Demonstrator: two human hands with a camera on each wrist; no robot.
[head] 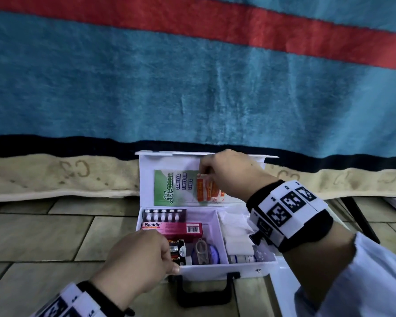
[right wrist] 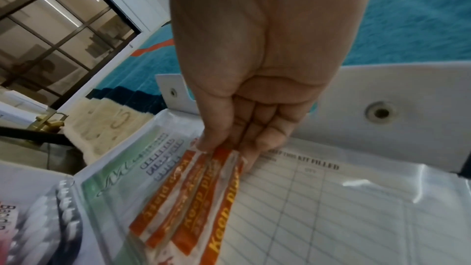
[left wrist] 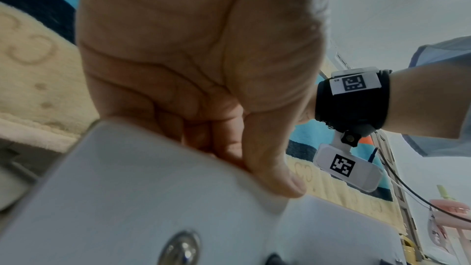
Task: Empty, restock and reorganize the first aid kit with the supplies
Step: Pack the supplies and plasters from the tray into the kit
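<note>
The first aid kit [head: 226, 267] lies open on the floor, still nearly full, so emptying has barely begun. The right hand [head: 226, 172] pinches orange plaster strips [right wrist: 193, 198] at the far lid pocket, while the left hand [head: 144, 252] grips the kit's near left corner.

Left hand [left wrist: 203, 63] gripping white kit [left wrist: 153, 198] edge — thumb outside, fingers curled over

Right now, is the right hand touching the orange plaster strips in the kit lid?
Touching. The right wrist view shows the right hand pinching the top ends of the orange plaster strips with its fingertips.
</note>
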